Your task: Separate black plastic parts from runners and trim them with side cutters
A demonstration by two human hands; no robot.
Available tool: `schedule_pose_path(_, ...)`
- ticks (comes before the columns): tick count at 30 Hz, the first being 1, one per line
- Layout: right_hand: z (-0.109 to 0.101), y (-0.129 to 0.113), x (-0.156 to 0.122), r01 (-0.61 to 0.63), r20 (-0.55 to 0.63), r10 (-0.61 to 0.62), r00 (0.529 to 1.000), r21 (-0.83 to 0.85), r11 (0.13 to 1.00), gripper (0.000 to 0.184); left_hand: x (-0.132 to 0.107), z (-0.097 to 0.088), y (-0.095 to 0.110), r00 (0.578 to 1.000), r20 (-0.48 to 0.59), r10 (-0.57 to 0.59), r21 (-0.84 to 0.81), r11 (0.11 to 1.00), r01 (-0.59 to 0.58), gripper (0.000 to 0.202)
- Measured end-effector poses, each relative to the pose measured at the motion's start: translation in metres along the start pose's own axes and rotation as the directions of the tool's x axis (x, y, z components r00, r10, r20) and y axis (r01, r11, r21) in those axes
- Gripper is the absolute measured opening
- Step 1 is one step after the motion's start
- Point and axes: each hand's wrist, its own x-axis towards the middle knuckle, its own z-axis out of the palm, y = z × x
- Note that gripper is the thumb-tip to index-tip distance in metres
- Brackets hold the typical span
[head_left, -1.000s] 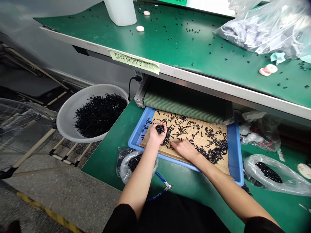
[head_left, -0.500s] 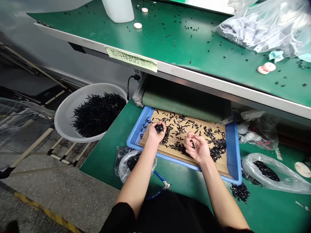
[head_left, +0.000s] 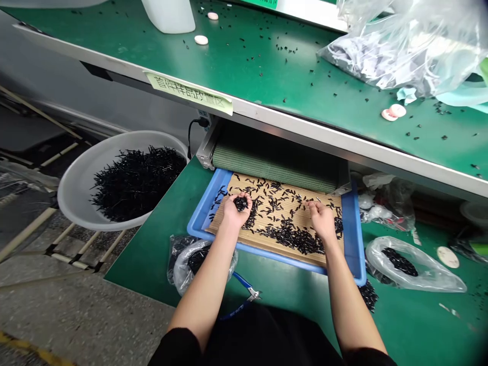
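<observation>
My left hand is cupped palm-up over the left part of a blue tray, curled round a handful of small black plastic pieces. Over the tray's right part, my right hand has its thumb and fingers pinched together. A tiny dark bit seems to show at its fingertips, too small to name. Brown corrugated cardboard lines the tray. Many loose black pieces lie scattered on it, thickest along the near side between my hands.
A green conveyor belt ends above the tray's far edge, under a green shelf. Blue-handled nippers and a plastic bag lie in front. Another bag is right; a white tub of black sprues stands left.
My right hand has turned from palm-up to palm-down and moved towards the tray's far right. The left hand keeps its handful. The whole view has shifted slightly.
</observation>
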Motion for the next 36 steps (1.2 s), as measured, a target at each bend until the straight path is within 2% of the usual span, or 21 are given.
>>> schedule_pose_path(3,-0.003,0.005,0.011,-0.044,-0.109,0.011,0.994,-0.303,0.952,0.040,0.000,0.001,0.000,1.000,-0.002,-0.002,0.012,1.000,0.002,0.030)
schedule_pose_path(5,-0.002,0.005,0.016,-0.070,-0.130,0.014,0.991,-0.439,0.896,0.038,0.000,0.001,0.000,1.000,-0.003,-0.003,0.021,1.000,0.003,0.030)
schedule_pose_path(10,-0.003,0.007,0.027,-0.073,-0.135,-0.010,0.991,-0.599,0.797,0.041,0.000,0.000,0.000,1.000,-0.010,0.007,0.030,1.000,-0.007,0.031)
schedule_pose_path(14,-0.005,0.011,0.037,-0.020,-0.080,-0.036,0.996,-0.607,0.795,0.034,-0.001,0.000,0.000,1.000,-0.010,0.010,0.033,0.999,-0.010,0.031)
schedule_pose_path(17,-0.007,0.013,0.039,0.018,-0.064,-0.063,0.996,-0.545,0.838,0.033,-0.002,0.001,0.000,1.000,-0.008,0.014,0.035,0.999,-0.014,0.030)
schedule_pose_path(21,-0.008,0.015,0.030,0.102,-0.002,-0.111,0.994,-0.376,0.921,0.041,-0.003,0.003,0.000,1.000,-0.007,0.017,0.029,0.999,-0.017,0.029)
schedule_pose_path(25,0.000,0.016,0.019,0.194,0.132,-0.163,0.978,-0.275,0.942,0.052,-0.002,0.004,-0.001,1.000,-0.013,0.010,0.037,0.999,-0.010,0.028)
schedule_pose_path(27,0.003,0.015,0.016,0.236,0.192,-0.186,0.964,-0.288,0.928,0.050,-0.003,0.003,-0.001,1.000,-0.014,0.004,0.045,0.999,-0.003,0.028)
schedule_pose_path(30,0.007,0.012,0.011,0.277,0.272,-0.183,0.945,-0.360,0.891,0.032,-0.005,0.002,-0.002,1.000,-0.011,-0.005,0.052,0.999,0.006,0.028)
schedule_pose_path(33,0.010,0.010,0.007,0.256,0.306,-0.128,0.943,-0.429,0.866,0.028,-0.005,0.002,-0.003,1.000,-0.008,-0.007,0.052,0.999,0.007,0.028)
schedule_pose_path(36,0.015,0.007,0.005,0.210,0.300,-0.081,0.951,-0.430,0.878,0.024,-0.005,0.004,-0.005,1.000,-0.007,-0.017,0.060,0.998,0.017,0.029)
